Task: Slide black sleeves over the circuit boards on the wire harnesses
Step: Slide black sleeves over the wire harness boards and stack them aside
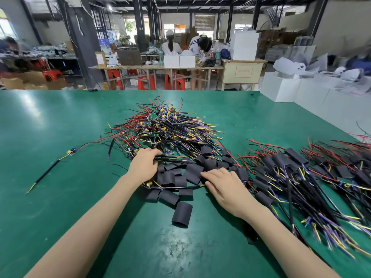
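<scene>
Black sleeves [176,177] heaped between both hands: left hand [145,165] gripping wires [170,157], right hand [221,187] spread flat

table [60,157] green | sleeves [181,215] black | wires [140,113] red, yellow, black

Two hands [144,163], one lone harness [71,152] apart, three harness heaps, two seated people [170,46], uncountable loose sleeves [181,214].
</scene>
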